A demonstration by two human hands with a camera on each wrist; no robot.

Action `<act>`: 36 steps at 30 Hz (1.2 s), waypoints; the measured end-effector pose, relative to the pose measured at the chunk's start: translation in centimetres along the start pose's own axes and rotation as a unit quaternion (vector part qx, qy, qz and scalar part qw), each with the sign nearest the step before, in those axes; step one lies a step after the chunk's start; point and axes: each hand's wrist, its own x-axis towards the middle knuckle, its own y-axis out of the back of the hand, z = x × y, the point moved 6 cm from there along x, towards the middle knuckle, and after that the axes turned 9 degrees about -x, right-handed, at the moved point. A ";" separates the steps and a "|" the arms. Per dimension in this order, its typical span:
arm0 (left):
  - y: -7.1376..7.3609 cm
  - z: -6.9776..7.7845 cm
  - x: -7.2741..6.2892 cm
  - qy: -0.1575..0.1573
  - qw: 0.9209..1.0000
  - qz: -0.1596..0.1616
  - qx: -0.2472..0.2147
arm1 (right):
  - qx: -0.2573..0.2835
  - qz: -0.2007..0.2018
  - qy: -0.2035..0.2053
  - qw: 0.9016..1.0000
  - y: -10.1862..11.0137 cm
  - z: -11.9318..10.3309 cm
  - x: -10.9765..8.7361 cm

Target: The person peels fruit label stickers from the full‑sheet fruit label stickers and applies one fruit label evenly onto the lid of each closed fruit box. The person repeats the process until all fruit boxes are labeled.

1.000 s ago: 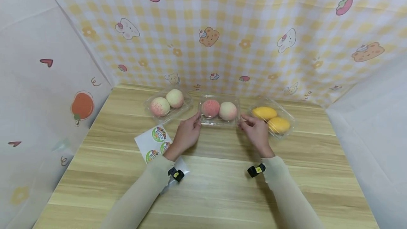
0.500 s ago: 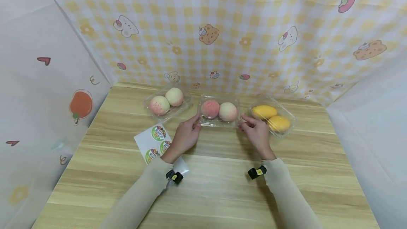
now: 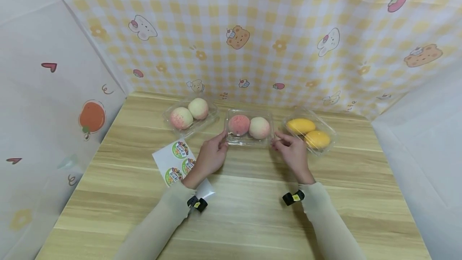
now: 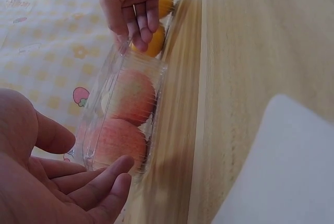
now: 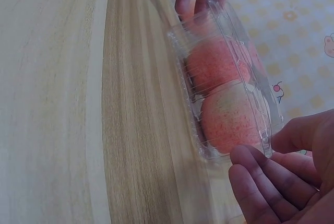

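A clear plastic clamshell box (image 3: 249,143) with two peaches (image 3: 259,127) in it stands at the middle back of the table. My left hand (image 3: 212,153) holds its left end, thumb above the rim and fingers below. At the opposite end my right hand (image 3: 293,152) pinches the rim the same way, as the right wrist view shows at the box corner (image 5: 267,148). The lid is down over the fruit. Under my left forearm lies a white sheet of round fruit stickers (image 3: 163,156), partly hidden by the wrist.
Another clear box (image 3: 187,135) with two pale peaches sits at the back left. Right of my right hand is a clear box (image 3: 326,125) with two yellow mangoes (image 3: 317,139). A checked cloth (image 3: 260,63) hangs behind the wooden table (image 3: 249,220).
The middle box has slid slightly toward me, with both hands holding its ends. The side boxes and the sticker sheet stay in place. The head view has shifted a little.
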 end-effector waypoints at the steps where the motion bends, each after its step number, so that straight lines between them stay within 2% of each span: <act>1: 0.0 0.1 -0.1 0.002 1.000 -0.001 0.002 | 0.001 0.001 0.003 1.000 0.0 -0.1 0.0; 11: 0.1 0.0 -0.6 0.008 1.000 -0.002 -0.003 | -0.012 -0.002 0.012 1.000 0.1 -0.3 -0.7; 18: 0.0 0.0 -0.8 -0.002 1.000 0.001 0.001 | -0.027 -0.003 0.018 0.999 0.3 -0.5 -1.0; 26: 0.0 0.2 -1.4 0.018 1.000 -0.015 -0.001 | -0.035 -0.007 0.024 0.999 0.5 -0.7 -1.5; 36: 0.2 0.3 -2.3 0.026 0.999 -0.028 -0.012 | -0.060 -0.010 0.036 0.997 0.5 -0.9 -2.2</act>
